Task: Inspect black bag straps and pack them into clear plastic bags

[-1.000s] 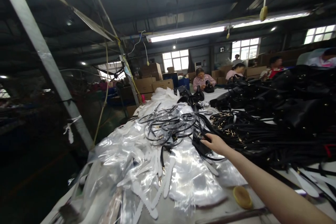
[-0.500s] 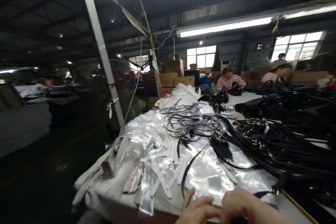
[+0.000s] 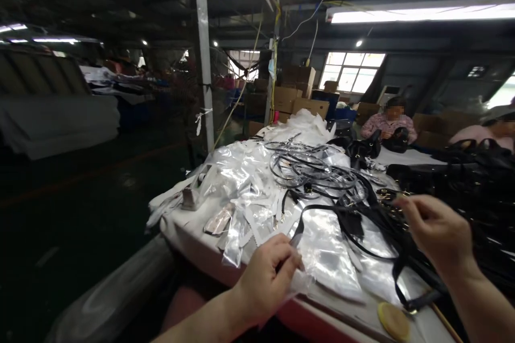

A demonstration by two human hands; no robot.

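My left hand is closed near the table's front edge, pinching one end of a black strap. The strap runs up and across clear plastic bags toward my right hand. That right hand hovers over the strap's far part, beside a heap of black straps with gold clasps; its fingers are curled together, and what they hold is hidden. Coiled thin black straps lie farther back on the bags.
A round yellow disc lies at the table's front right edge. Black bags pile at the right. Other people sit at the far end. A grey post and cardboard boxes stand behind; dark floor lies left.
The view has swung left. My right hand pulled back from its reach to the strap pile. My left hand came into view and pinched one strap's end; the two hands then moved apart.
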